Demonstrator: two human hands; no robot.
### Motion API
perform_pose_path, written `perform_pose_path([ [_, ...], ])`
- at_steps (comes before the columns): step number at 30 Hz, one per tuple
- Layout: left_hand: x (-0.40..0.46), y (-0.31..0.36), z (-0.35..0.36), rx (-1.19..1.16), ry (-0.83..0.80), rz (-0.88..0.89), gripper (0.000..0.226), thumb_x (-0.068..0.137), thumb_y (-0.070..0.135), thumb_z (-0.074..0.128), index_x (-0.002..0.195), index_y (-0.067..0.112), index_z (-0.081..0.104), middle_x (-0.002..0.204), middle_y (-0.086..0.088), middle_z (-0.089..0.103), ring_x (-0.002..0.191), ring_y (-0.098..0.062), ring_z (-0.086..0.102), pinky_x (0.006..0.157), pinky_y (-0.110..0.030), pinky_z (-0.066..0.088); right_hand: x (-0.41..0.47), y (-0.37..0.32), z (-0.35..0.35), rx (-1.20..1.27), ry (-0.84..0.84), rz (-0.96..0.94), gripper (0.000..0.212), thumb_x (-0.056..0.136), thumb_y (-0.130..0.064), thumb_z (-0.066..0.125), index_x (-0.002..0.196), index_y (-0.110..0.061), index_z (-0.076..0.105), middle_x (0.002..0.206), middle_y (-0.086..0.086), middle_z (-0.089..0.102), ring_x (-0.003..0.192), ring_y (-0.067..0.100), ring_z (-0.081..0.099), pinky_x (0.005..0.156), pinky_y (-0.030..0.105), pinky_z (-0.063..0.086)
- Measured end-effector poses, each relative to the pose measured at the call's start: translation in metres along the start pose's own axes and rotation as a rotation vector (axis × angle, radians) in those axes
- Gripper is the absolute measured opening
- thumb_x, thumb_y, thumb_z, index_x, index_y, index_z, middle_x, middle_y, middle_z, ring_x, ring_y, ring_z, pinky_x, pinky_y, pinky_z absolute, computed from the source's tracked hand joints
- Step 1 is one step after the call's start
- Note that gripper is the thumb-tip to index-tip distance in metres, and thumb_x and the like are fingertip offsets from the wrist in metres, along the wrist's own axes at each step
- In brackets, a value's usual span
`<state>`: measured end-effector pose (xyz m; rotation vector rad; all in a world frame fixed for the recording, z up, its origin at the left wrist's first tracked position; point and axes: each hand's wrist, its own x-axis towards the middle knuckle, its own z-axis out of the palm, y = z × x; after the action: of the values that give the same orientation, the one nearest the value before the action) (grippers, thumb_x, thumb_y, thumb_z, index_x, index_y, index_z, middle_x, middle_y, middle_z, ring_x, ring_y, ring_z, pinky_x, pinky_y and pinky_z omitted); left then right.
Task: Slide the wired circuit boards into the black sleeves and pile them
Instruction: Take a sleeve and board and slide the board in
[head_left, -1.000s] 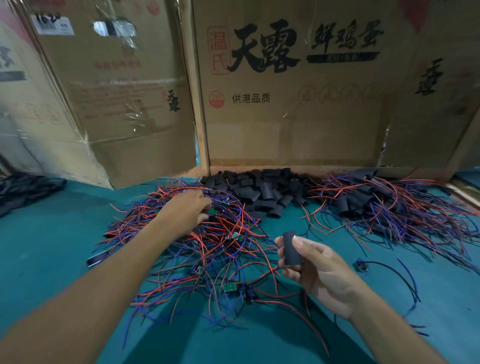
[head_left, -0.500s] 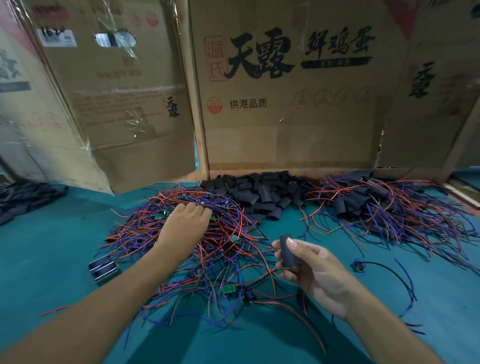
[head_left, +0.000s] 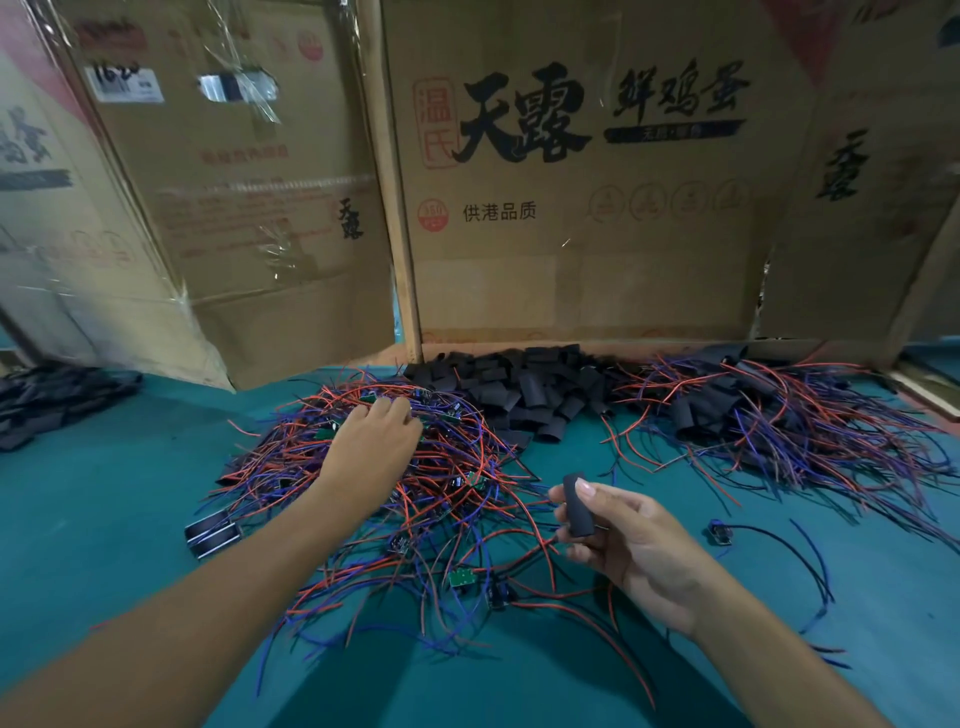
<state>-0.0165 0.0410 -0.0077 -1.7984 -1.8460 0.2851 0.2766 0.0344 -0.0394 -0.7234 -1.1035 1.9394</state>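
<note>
Circuit boards (head_left: 395, 467) lie tangled in wires on the surface under the left hand (head_left: 376, 447), fingers curled into them; the right hand (head_left: 631, 540), nearer, pinches an upright black sleeve (head_left: 577, 504).

Teal felt tabletop (head_left: 104, 519). Tangled wire heap (head_left: 415, 493): red and blue-purple leads, small green circuit boards. Matte black tubular sleeves (head_left: 524, 395). Brown cardboard wall (head_left: 597, 270): black characters, red stamp marks.

Bare worktop (head_left: 649, 525) lies open just right of the right grip (head_left: 631, 540). Left of it spreads the wire tangle (head_left: 415, 499); beyond it, the loose sleeves (head_left: 530, 389) and cardboard wall (head_left: 571, 270) block passage.
</note>
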Motion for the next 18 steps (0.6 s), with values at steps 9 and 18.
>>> perform_pose_path([
  [9,0.007,-0.004,0.01,-0.237,-0.05,-0.009,0.035,0.102,0.032,0.054,0.13,0.013,0.046,0.124,-0.007,0.056,0.115,-0.025,0.054,0.091,-0.034,0.047,-0.001,0.001,0.001,-0.025,0.001,0.005,0.052,0.075,-0.031,0.071,0.109,0.008,0.066,0.083,0.01,0.064,0.069,0.017,0.062,0.059,0.023,0.05],
  [18,0.015,-0.007,-0.003,-0.161,-0.091,0.074,0.025,0.096,0.03,0.064,0.11,0.016,0.048,0.105,-0.003,0.066,0.095,-0.025,0.062,0.072,-0.033,0.04,-0.001,0.001,0.001,-0.038,0.009,0.01,0.053,0.075,-0.032,0.072,0.109,0.008,0.066,0.083,0.011,0.064,0.071,0.019,0.062,0.059,0.023,0.052],
])
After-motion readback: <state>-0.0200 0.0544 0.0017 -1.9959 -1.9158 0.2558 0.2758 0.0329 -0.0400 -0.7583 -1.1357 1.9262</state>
